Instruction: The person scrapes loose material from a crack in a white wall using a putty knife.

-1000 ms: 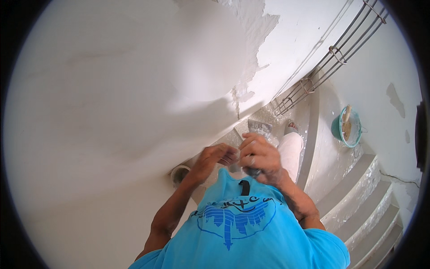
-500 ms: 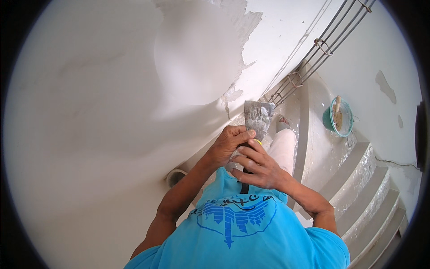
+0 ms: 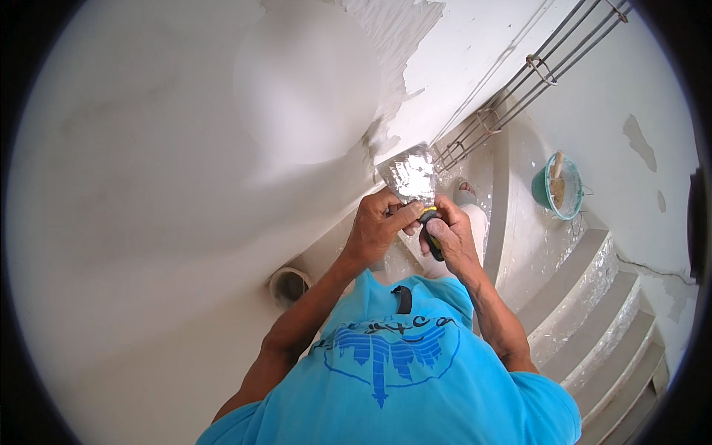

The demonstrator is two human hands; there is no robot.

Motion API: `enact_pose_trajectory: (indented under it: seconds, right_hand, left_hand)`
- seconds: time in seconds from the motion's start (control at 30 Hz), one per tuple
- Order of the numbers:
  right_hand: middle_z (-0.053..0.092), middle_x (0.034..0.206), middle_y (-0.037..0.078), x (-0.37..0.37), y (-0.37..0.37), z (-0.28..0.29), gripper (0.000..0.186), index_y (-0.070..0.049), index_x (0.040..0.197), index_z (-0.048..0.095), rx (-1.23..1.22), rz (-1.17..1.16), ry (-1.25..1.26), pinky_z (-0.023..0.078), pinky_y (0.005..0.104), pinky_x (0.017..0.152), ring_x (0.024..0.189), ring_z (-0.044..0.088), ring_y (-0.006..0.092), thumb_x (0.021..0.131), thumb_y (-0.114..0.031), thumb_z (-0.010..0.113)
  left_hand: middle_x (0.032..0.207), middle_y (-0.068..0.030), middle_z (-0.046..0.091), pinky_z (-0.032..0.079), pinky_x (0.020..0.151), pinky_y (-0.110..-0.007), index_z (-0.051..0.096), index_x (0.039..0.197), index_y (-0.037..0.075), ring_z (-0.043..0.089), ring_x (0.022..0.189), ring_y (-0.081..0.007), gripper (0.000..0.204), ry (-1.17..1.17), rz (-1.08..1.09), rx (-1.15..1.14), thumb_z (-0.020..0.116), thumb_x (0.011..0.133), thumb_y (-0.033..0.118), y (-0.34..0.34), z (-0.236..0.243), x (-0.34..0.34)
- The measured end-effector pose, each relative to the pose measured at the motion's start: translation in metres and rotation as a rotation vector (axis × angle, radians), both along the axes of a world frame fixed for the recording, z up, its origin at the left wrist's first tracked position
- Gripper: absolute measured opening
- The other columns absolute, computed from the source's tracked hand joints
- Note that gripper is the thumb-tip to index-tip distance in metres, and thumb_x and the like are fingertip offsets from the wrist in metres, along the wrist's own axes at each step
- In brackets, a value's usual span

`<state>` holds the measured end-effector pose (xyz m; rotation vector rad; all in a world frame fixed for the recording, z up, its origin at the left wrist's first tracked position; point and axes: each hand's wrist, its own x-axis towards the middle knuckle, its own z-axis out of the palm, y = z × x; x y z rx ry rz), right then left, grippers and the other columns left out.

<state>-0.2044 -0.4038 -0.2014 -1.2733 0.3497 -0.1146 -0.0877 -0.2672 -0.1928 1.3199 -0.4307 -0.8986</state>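
A wide putty knife is held in front of my body, its shiny metal blade pointing up and away toward the wall's foot. My right hand is closed round its black and yellow handle. At the base of the blade, the thumb and fingers of my left hand pinch the knife; part of those fingers is hidden. The wall to the left and ahead has a rough grey patch with ragged edges, a little beyond the blade.
Behind the knife, a steel rebar cage leans up to the right. On a ledge to the right stands a green bucket with a wooden-handled tool in it. Curved steps run down the right side. A grey bucket sits by my left forearm.
The putty knife has tilted leftward, and its blade now catches the light. My right hand has shifted right and wrapped round the handle. My left hand stays near the blade's base.
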Motion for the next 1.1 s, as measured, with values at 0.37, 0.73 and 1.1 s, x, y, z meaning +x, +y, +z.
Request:
enact_pose_trajectory:
  seconds: [0.37, 0.73, 1.1]
  right_hand:
    - [0.063, 0.075, 0.005, 0.001, -0.008, -0.014, 0.024, 0.0, 0.099, 0.061, -0.118, 0.092, -0.037, 0.046, 0.0237, 0.054, 0.06, 0.055, 0.0079, 0.089, -0.021, 0.055]
    - [0.065, 0.071, 0.005, 0.021, -0.021, -0.011, 0.021, -0.002, 0.087, 0.065, -0.049, 0.241, 0.184, 0.047, 0.0225, 0.053, 0.056, 0.055, 0.007, 0.083, -0.021, 0.058]
    - [0.054, 0.061, 0.017, 0.064, -0.064, 0.013, 0.013, 0.001, 0.086, 0.061, -1.064, 0.122, -0.089, 0.045, 0.0384, 0.054, 0.055, 0.06, 0.0277, 0.076, -0.005, 0.055]
  left_hand:
    - [0.07, -0.0061, 0.062, 0.048, 0.055, -0.025, 0.062, 0.088, 0.0, 0.058, 0.061, -0.0108, 0.016, -0.031, 0.358, -0.017, 0.066, 0.094, 0.014, 0.02, 0.014, 0.011]
    - [0.067, -0.0041, 0.06, 0.044, 0.051, -0.023, 0.061, 0.083, 0.0, 0.055, 0.056, -0.0082, 0.025, -0.378, 0.368, 0.22, 0.059, 0.098, 0.019, 0.03, 0.008, 0.007]
    - [0.064, -0.0049, 0.057, 0.041, 0.046, -0.025, 0.06, 0.083, 0.0, 0.049, 0.051, -0.0088, 0.032, -0.334, 0.551, 0.319, 0.053, 0.102, 0.025, 0.064, -0.012, 0.02]
